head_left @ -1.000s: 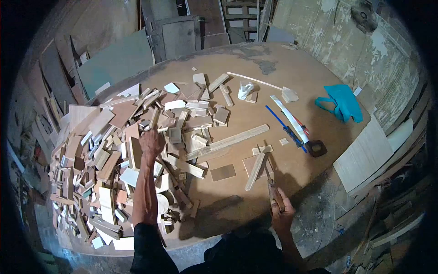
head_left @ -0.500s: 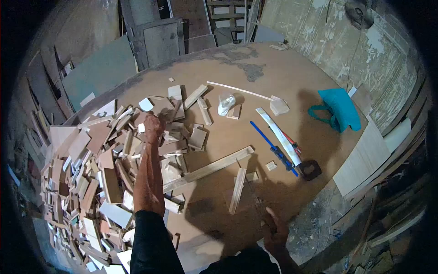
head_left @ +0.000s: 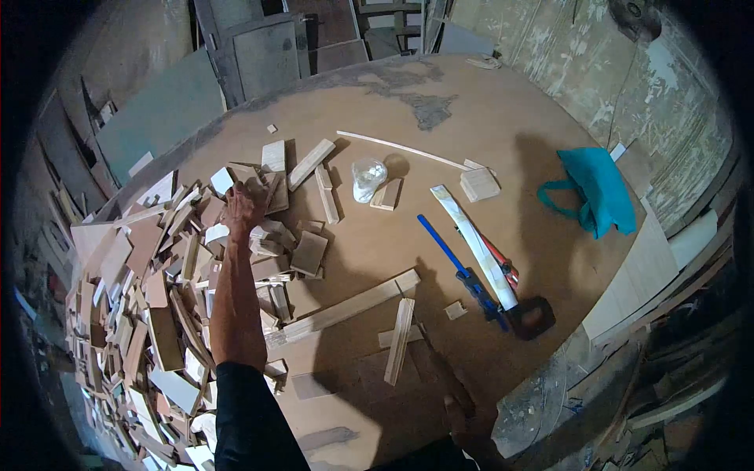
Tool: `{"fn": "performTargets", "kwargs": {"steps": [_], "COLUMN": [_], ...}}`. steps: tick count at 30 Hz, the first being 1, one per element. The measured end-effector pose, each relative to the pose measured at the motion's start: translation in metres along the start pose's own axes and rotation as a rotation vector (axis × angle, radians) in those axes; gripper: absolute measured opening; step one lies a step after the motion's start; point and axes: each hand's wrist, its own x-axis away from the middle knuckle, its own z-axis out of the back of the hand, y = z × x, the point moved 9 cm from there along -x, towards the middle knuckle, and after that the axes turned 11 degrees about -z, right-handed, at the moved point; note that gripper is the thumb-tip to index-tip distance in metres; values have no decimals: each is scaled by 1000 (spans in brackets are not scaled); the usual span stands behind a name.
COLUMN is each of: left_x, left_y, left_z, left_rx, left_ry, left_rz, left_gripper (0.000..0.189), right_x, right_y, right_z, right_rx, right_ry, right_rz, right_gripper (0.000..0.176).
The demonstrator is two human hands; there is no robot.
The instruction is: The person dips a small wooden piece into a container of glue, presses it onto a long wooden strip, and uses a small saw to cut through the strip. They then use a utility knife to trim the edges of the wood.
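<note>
My left hand (head_left: 243, 209) is over the upper part of a large pile of wood offcuts (head_left: 161, 337), its fingers curled down among the pieces beside a white-faced block (head_left: 222, 181). What lies under the fingertips is hidden. In shadow near the front edge, my right hand (head_left: 465, 416) is closed around a thin dark object (head_left: 434, 351) that I cannot make out. Just left of that object, a short wood strip (head_left: 399, 342) lies across a smaller piece. A long wood bar (head_left: 345, 308) extends from the pile toward the strip.
A clear plastic bag (head_left: 367, 180) and a small block (head_left: 386, 194) stand mid-table. To the right lie a blue clamp-like tool (head_left: 463, 271), a handsaw with a pale blade (head_left: 475, 247), a red-handled tool (head_left: 503, 263) and a teal bag (head_left: 597, 192). Boards lean along the walls.
The view has shifted, so the table's objects appear displaced. My left hand remains at the pile, now nearer the white-faced block. My right hand sits lower in the view.
</note>
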Motion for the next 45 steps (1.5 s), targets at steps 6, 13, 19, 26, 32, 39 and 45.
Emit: {"fn": "performTargets", "kwargs": {"steps": [6, 13, 19, 26, 32, 39, 45], "left_x": [-3, 9, 14, 39, 80, 148, 217], "left_y": [-50, 48, 77, 64, 74, 99, 158], "left_z": [-55, 32, 65, 92, 141, 171, 165], "left_rx": [-92, -78, -56, 36, 107, 350, 57], "left_ry": [158, -71, -26, 170, 287, 204, -13], "left_rz": [-221, -171, -84, 9, -288, -178, -442], "left_gripper": [66, 63, 70, 55, 49, 47, 60], "right_x": [-15, -27, -29, -27, -11, 28, 81], "right_y": [13, 18, 22, 3, 1, 1, 8], "right_z": [-5, -12, -11, 4, 22, 39, 49], "right_rx": [-79, -199, -270, -274, -147, -118, -178], "right_ry": [-63, -176, -249, -214, -122, -46, 42], "right_rz": [61, 40, -45, 71, 87, 109, 237], "right_gripper": [38, 48, 48, 43, 41, 41, 39]}}
